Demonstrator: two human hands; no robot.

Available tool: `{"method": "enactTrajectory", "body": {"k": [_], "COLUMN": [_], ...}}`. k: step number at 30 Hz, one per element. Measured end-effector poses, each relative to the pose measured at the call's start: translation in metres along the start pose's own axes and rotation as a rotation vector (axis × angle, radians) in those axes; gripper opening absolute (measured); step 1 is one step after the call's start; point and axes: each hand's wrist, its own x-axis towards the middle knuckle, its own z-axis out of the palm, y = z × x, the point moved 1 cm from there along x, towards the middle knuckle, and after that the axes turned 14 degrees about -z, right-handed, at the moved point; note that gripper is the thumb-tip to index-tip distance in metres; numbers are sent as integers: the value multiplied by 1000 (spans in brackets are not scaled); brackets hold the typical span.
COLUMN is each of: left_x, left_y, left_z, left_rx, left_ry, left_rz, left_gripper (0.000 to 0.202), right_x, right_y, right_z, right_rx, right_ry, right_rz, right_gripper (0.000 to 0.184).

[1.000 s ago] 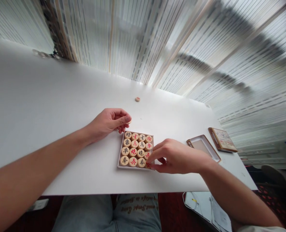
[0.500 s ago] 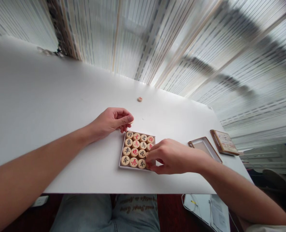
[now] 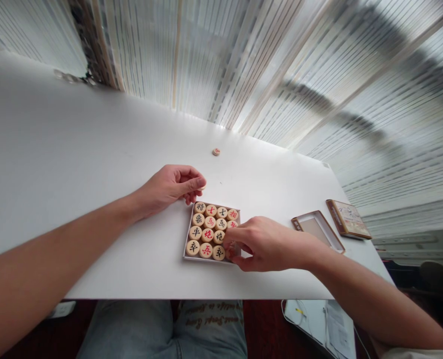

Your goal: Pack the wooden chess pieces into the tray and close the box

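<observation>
Shifted further over the shallow box (image 3: 187, 240) of round pieces (image 3: 207, 235) than a second ago, the right hand (image 3: 268, 244) covers where a red-lettered one showed. Its thumb and finger stand narrow; whether they grip anything cannot be told. To its left, the left hand (image 3: 182, 184) pinches a pale disc (image 3: 204, 188), mostly hidden. Beyond that hand lies a loose piece (image 3: 216, 152); beyond the right, a tray (image 3: 318, 227) and case (image 3: 350, 219) sit on the table (image 3: 94, 144).

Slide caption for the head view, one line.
Left hand pinching a disc, right hand at a box of round pieces on a white table.
</observation>
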Motion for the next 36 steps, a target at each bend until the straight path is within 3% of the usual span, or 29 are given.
{"method": "enactTrajectory", "body": {"k": [10, 15, 19, 26, 36], "left_x": [1, 1, 1, 1, -2], "left_y": [1, 0, -1, 0, 3], "left_z": [0, 0, -1, 0, 2], "left_rx": [0, -3, 2, 5, 23], "left_ry": [6, 1, 1, 14, 27], "left_rz": [6, 3, 3, 0, 4], "left_gripper": [43, 44, 41, 43, 42], "right_x": [-3, -13, -17, -14, -26], "right_y": [1, 3, 8, 11, 3], "right_z": [4, -3, -5, 7, 21], "right_rx": [-8, 179, 253, 114, -19], "right_ry": [41, 187, 287, 379, 481], "right_rz": [7, 70, 187, 205, 102], "right_gripper": [17, 2, 15, 8, 8]}}
